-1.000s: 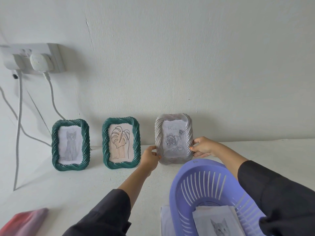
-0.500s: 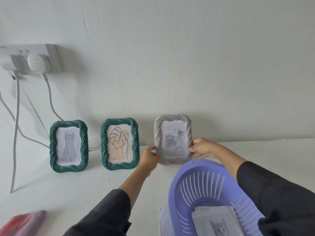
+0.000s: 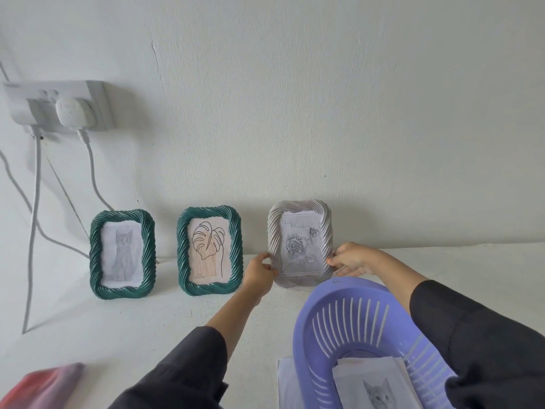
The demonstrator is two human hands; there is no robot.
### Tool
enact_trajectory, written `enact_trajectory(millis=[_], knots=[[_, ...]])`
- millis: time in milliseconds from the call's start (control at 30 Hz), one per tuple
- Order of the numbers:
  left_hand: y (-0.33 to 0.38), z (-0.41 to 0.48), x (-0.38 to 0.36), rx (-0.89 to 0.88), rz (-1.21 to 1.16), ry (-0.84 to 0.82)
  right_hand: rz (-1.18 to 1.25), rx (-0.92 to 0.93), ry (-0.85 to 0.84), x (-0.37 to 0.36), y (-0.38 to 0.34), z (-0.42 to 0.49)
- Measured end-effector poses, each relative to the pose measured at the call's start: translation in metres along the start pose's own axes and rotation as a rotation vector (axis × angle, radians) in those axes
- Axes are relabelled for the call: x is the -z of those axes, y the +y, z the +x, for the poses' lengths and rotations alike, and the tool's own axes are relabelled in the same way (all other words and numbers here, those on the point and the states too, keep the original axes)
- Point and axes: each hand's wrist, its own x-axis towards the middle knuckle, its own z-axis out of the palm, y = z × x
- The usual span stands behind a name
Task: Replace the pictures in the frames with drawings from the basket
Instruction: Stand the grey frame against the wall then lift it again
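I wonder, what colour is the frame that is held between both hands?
The frame is pale grey, seen best in the head view.

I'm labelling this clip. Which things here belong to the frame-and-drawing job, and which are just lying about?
Job: grey frame, held by left hand and right hand; cat frame; leaf frame; purple basket; cat drawing inside it.
Lying about: wall socket; white plug; reddish object.

A white worktop (image 3: 147, 329) is seen. Three frames are stood upright along its far edge: a green cat frame (image 3: 122, 254), a green leaf frame (image 3: 210, 251) and a grey frame (image 3: 300, 243). A purple basket (image 3: 362, 286) is set nearer, with a paper sheet (image 3: 285, 380) showing at its left side. A red cloth (image 3: 41, 385) is laid at the near left corner.
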Motion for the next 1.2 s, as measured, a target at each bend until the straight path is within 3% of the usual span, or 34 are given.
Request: enact_trajectory(millis=[267, 733, 933, 1200], knots=[[0.016, -0.017, 0.011, -0.085, 0.102, 0.059, -0.093, 0.015, 0.103, 0.003, -0.007, -0.019], [0.050, -0.088, 0.050, -0.369, 0.470, 0.162, -0.396, 0.259, 0.609, -0.036, -0.048, -0.105], [0.049, -0.133, 0.063, -0.512, 0.590, 0.153, -0.484, 0.334, 0.581, -0.074, -0.054, -0.154], [0.023, -0.178, 0.053, -0.505, 0.678, 0.025, -0.505, 0.316, 0.520, -0.116, -0.028, -0.207]])
